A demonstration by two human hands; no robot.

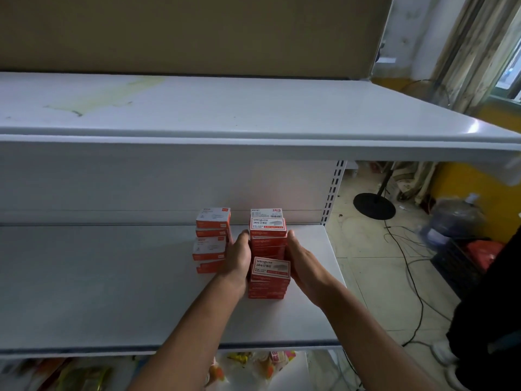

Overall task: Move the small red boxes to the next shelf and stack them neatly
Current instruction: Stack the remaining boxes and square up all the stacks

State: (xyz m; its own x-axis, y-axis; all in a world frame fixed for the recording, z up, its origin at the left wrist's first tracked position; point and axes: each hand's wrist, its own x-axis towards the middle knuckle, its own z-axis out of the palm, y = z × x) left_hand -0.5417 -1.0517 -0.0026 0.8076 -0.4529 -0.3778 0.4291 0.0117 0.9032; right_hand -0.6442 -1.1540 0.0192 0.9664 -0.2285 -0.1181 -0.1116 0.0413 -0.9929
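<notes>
Packaged goods [248, 365] are seen on a lower level, nearest the viewer, below the white shelf [112, 292]. A near stack of small red boxes [270, 277] stands on that shelf between the two wrists. Beyond it, a taller stack of red boxes [267, 238] is clasped from both sides: the left hand [236, 259] is pressed against its left face, the right hand [303, 262] against its right, fingers nearly straight. Left of the left fingers, two more stacks [211, 239] are set, slightly uneven. An upper shelf [253, 108] lies beyond.
</notes>
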